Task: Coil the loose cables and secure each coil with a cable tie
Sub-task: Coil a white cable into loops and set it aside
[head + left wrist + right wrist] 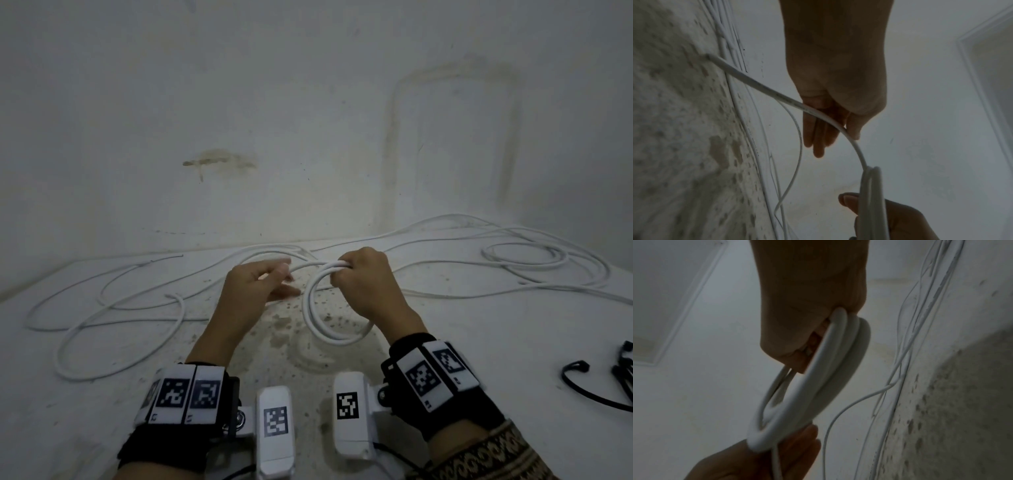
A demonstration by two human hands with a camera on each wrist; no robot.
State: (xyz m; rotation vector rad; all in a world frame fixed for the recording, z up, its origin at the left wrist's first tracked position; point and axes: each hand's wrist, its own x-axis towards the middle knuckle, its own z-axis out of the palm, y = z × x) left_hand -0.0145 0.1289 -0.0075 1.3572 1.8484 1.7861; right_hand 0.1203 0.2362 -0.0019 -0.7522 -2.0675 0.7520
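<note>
1. Two hands are shown close together above the stained surface (342, 404). The right hand (368, 284) is clenched on the top of the coil (317, 318), with its fingers curled round the bundled turns. The left hand (260, 284) lies just beside it, on the coil's left.

2. The coil is seen hanging below the right fist, roughly upright, as a ring of several white turns (818, 378).

3. The feed strand (830, 123) is seen running from the coil, across the left hand's fingers (818, 138) under the thumb, and away to that hand's far left. The left fingers are seen nearly straight; whether the thumb nips the strand cannot be told.

4. The loose cable (113, 308) is spread on the surface beyond and to the outer side of both hands. The long axis of the slack next to be wound is judged to run leftward from the left hand, so that hand is the nearer one.

5. The next turn is judged to need the strand carried rightward to the fist.

6. Black cable ties (589, 383) lie well apart, to the outer side of the right wrist; no tie is fitted yet.
</note>
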